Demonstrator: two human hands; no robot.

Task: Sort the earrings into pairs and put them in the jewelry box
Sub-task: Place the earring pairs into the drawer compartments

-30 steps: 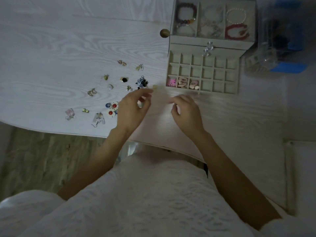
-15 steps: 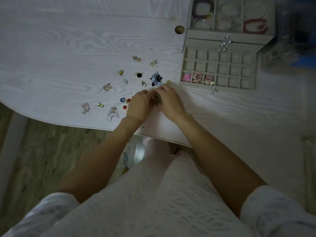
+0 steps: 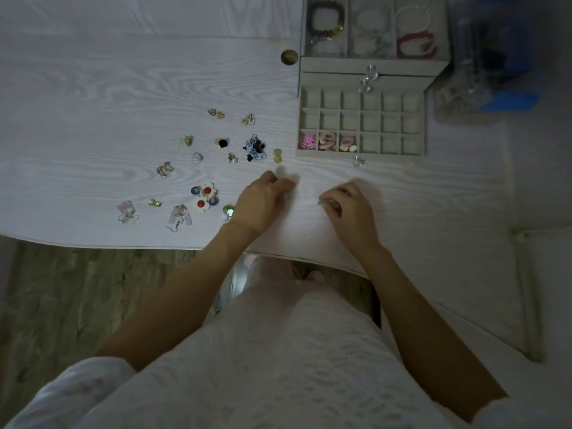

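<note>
**A:** What do I have in front of me?

**B:** I am looking down at a pale wood-grain worktop (image 3: 93, 88). My left hand (image 3: 263, 202) rests near the front edge, fingers curled, pinching a small greenish earring (image 3: 286, 195) at the fingertips. My right hand (image 3: 349, 209) sits apart from it to the right, also curled, gripping a second small greenish earring (image 3: 328, 202) between thumb and forefinger. Both pieces are too small and dim to tell more.

**A:** And the jewelry box?

**B:** The jewelry box (image 3: 362, 72) stands at the far right of the worktop, its drawer (image 3: 360, 123) pulled out towards me. The drawer is a grid of small square cells. In the nearest row, the three leftmost cells are filled: a bright pink pair (image 3: 307, 142), then a pink looped pair (image 3: 327, 140), then a pale pair (image 3: 348, 143). The top tray holds bracelets (image 3: 326, 20).

**A:** The unsorted ones?

**B:** Loose earrings lie scattered left of the box. Among them are a blue-and-white patterned pair (image 3: 255, 148), a yellow pair (image 3: 277, 155) just beside it, and white flowers with red centres (image 3: 204, 196) near my left hand. A small clear piece (image 3: 358, 161) lies just in front of the drawer.
</note>
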